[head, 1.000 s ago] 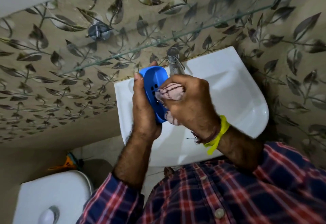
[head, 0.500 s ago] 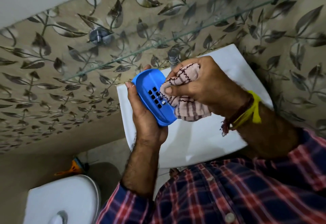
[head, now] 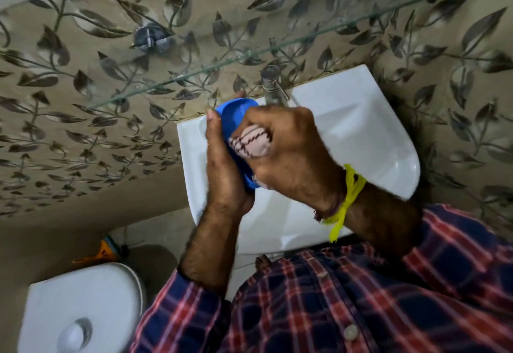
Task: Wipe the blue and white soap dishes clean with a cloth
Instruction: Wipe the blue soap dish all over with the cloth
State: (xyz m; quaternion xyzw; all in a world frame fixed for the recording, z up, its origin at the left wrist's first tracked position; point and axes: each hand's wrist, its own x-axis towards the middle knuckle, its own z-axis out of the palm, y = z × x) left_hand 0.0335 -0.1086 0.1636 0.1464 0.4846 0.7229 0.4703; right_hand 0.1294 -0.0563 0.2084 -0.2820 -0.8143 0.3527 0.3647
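Above the white washbasin [head: 361, 130], at the centre of the frame, the left hand [head: 224, 175] holds the blue soap dish [head: 236, 119] on edge, fingers curled round its back and thumb on the near rim. The right hand [head: 288, 155] is bunched round a pink striped cloth [head: 254, 141] and presses it into the hollow of the dish. Dish and hands are held over the basin's left rear corner, just beside the chrome tap [head: 270, 86], which stands right behind the knuckles of the right hand. A glass shelf [head: 249, 55] runs aslant across the leaf-patterned wall [head: 83, 130] above the tap, its edge close over the hands. To the right the basin bowl lies open; to the left the basin's edge falls away to the floor.

Most of the dish is covered: only its upper rim and a sliver at the bottom show, and its drain holes are hidden by the cloth. A yellow thread [head: 347, 197] is tied round the right wrist. A white toilet cistern [head: 80, 305] is cut off at the lower left corner, and something orange behind it is too blurred to make out. The checked shirt [head: 361, 297] fills the lower right.
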